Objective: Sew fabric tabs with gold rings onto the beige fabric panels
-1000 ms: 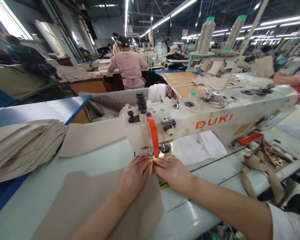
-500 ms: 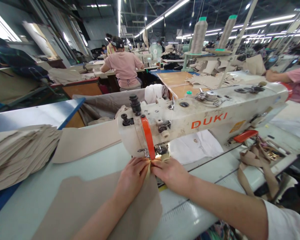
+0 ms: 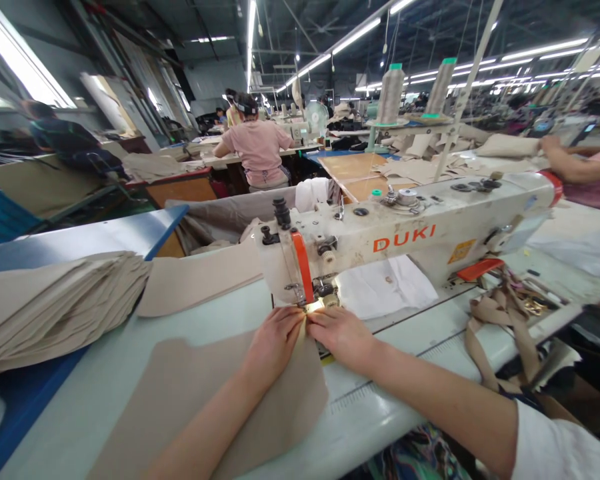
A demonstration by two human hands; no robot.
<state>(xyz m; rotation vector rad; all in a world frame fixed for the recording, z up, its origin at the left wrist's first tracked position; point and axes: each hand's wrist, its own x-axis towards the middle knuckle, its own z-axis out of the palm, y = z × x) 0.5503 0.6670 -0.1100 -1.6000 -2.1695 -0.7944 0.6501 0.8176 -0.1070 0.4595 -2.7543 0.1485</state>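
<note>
A beige fabric piece lies flat on the pale sewing table, its far edge under the needle of a white DUKI sewing machine. My left hand rests on the fabric just left of the needle, fingers curled and pressing the edge. My right hand presses the same edge from the right, fingertips meeting those of the left hand. The lit needle area sits right above my fingertips.
A tall stack of beige cut pieces sits at left, another single piece behind it. Beige straps hang off the table at right. A person in pink sits ahead; another person's arm shows at far right.
Both hands stay pinched at the needle on the fabric. Only the camera view shifted slightly, tilting down and right.
</note>
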